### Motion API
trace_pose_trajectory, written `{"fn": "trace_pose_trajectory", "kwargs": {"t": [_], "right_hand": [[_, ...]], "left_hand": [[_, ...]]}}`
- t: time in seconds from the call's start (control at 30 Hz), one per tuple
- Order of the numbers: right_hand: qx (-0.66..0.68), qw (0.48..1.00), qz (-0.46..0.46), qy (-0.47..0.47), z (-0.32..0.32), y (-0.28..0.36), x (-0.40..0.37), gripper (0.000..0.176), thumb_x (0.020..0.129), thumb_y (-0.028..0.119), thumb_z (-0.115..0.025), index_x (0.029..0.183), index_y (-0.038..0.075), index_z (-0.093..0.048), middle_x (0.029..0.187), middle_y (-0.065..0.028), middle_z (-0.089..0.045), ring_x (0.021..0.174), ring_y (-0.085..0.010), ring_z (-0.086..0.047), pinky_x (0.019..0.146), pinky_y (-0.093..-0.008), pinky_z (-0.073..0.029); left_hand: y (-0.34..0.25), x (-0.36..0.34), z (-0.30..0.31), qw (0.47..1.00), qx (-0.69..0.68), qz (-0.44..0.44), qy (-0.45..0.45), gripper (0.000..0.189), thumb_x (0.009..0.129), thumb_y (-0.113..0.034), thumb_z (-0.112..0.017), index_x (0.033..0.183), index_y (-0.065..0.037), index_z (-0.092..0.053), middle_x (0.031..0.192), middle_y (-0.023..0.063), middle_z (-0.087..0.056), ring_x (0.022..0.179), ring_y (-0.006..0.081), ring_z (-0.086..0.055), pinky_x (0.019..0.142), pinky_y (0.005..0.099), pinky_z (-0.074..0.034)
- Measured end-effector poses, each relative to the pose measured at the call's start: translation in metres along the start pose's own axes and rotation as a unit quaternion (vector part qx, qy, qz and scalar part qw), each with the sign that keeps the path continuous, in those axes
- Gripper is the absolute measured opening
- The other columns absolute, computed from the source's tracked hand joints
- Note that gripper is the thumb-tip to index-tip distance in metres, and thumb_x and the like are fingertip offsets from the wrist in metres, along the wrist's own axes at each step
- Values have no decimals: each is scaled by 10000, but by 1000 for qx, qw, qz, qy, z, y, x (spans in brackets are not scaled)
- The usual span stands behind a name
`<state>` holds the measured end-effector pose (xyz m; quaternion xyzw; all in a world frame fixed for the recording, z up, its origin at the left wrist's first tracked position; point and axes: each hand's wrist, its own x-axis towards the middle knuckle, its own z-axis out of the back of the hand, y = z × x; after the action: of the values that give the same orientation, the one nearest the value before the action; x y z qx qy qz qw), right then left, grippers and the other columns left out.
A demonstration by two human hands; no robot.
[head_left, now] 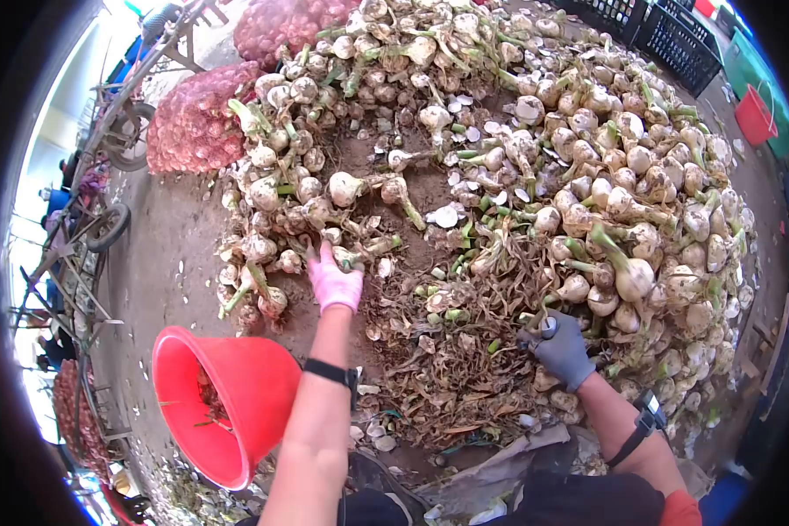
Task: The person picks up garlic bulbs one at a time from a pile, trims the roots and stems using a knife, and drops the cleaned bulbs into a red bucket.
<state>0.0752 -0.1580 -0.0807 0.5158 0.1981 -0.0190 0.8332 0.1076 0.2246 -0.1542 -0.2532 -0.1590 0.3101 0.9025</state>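
Observation:
My left hand point(335, 279), in a pink glove, reaches to the lower edge of the left garlic heap. Its fingers are stretched apart, next to a garlic bulb point(345, 256) by the thumb. My right hand point(561, 352), in a grey glove, is closed above the dry leaf litter at the foot of the right garlic heap point(627, 202). A small pale, roundish end shows at its fingers; the rest of what it holds is hidden. Many bulbs around both hands keep their stems and dirty roots.
A red bucket point(276, 386) lies tilted left of my left forearm, with some scraps inside. Dry leaves and cut stems point(451, 368) cover the ground between my hands. Full red mesh sacks point(197, 123) stand upper left, near a wheeled cart point(105, 228). Black crates point(675, 44) stand upper right.

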Motion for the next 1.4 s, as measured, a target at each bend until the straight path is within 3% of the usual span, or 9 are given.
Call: {"fn": "trace_pose_trajectory", "kwargs": {"t": [0.1, 0.3, 0.43, 0.73, 0.77, 0.83, 1.1, 1.23, 1.4], "right_hand": [[44, 999, 0, 12, -2, -7, 0, 144, 737, 95, -740, 775, 23, -621, 671, -76, -644, 629, -143, -602, 606, -308, -484], [47, 997, 51, 39, -6, 23, -23, 164, 779, 125, -716, 872, 22, -629, 734, -101, -643, 648, -177, -605, 622, -322, -482], [-42, 990, 129, 24, -6, 38, -34, 238, 789, 192, -712, 976, 60, -644, 739, -171, -638, 670, -350, -629, 602, -382, -489], [23, 985, 159, 55, 11, 33, -36, 191, 794, 122, -731, 897, 7, -620, 712, -88, -626, 649, -110, -553, 634, -300, -473], [21, 984, 166, 53, 14, 16, -35, 191, 794, 122, -731, 897, 7, -620, 712, -88, -626, 649, -110, -553, 634, -300, -473], [-15, 998, -21, 61, 13, -1, -37, 160, 790, 114, -731, 817, 14, -610, 689, -58, -623, 646, -89, -536, 620, -284, -465], [25, 985, -9, 169, 1, 15, -44, 138, 755, 133, -698, 837, 29, -659, 723, -123, -659, 664, -211, -636, 644, -340, -501], [14, 975, 39, 219, -11, 5, -58, 123, 760, 96, -721, 788, 8, -641, 757, -76, -680, 669, -118, -597, 623, -288, -480], [-45, 994, 51, 85, 15, 43, -52, 218, 727, 97, -668, 941, 62, -650, 766, -143, -670, 715, -291, -665, 651, -378, -507]], "left_hand": [[6, -3, 3, 998, 29, -47, 34, 694, 659, -49, -716, 1306, -77, -466, 1287, 168, -486, 1095, 247, -544, 873, 331, -494], [-78, -85, 32, 908, -365, 111, 175, 632, 602, -31, -738, 1190, -1, -509, 1099, 123, -521, 976, 209, -564, 864, 318, -491], [-96, -139, 32, 899, -377, 96, 203, 639, 648, 27, -684, 1236, -29, -441, 1010, 45, -581, 878, 135, -590, 786, 260, -504], [-173, -167, 96, 809, -535, 28, 243, 571, 649, 96, -634, 1158, -60, -427, 1044, 51, -538, 948, 138, -562, 808, 268, -501], [-175, -163, 107, 718, -633, 93, 275, 576, 641, 105, -636, 1152, -58, -427, 1056, 52, -531, 962, 139, -560, 819, 277, -503], [-174, -157, 104, 797, -569, -40, 198, 583, 644, 112, -647, 1153, -64, -424, 1063, 50, -523, 953, 141, -557, 826, 284, -502], [-165, -141, 97, 876, -424, -82, 217, 678, 657, 60, -777, 1212, -44, -401, 1132, 72, -523, 1004, 141, -561, 866, 259, -491], [-170, -147, 99, 782, -557, 44, 275, 871, 558, -6, -893, 1268, -26, -389, 1149, 89, -570, 1050, 172, -594, 920, 312, -515], [-171, -153, 103, 742, -584, 74, 320, 829, 636, 33, -823, 1335, -9, -379, 1190, 86, -580, 1060, 180, -599, 911, 307, -509]]}}
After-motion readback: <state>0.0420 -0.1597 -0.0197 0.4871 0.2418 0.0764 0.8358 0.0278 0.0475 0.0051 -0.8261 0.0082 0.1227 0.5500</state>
